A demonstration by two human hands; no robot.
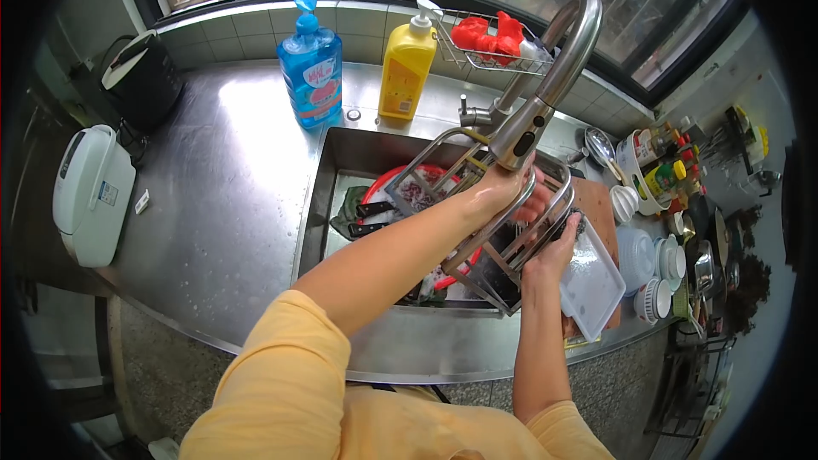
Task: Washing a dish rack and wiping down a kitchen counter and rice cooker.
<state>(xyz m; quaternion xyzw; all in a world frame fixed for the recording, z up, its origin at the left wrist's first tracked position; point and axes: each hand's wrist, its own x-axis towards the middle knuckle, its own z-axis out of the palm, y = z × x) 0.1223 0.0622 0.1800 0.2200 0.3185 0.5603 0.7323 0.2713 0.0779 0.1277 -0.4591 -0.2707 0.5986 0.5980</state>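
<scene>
A stainless steel rack (470, 255) of bent tubes and flat bars is held tilted over the sink (339, 147). My left hand (514, 195) reaches in among its tubes, just under the faucet's spray head (521, 140), and supports it. At the rack's right side, my right hand (553, 252) holds a dark, wiry scouring pad (580, 222), partly hidden by the fingers. Below, a red-rimmed basin (377, 184) contains suds. Two black-handled knives (370, 209) lean at its left, beside a dark green cloth or leaf (348, 207).
Blue (311, 76) and yellow (406, 73) pump bottles stand behind the sink. A wire basket (505, 64) holds red items. At right, a translucent plastic lid or tray (594, 281) lies on a wooden cutting board (591, 195), near stacked bowls (653, 300). A white appliance (96, 198) stands far left.
</scene>
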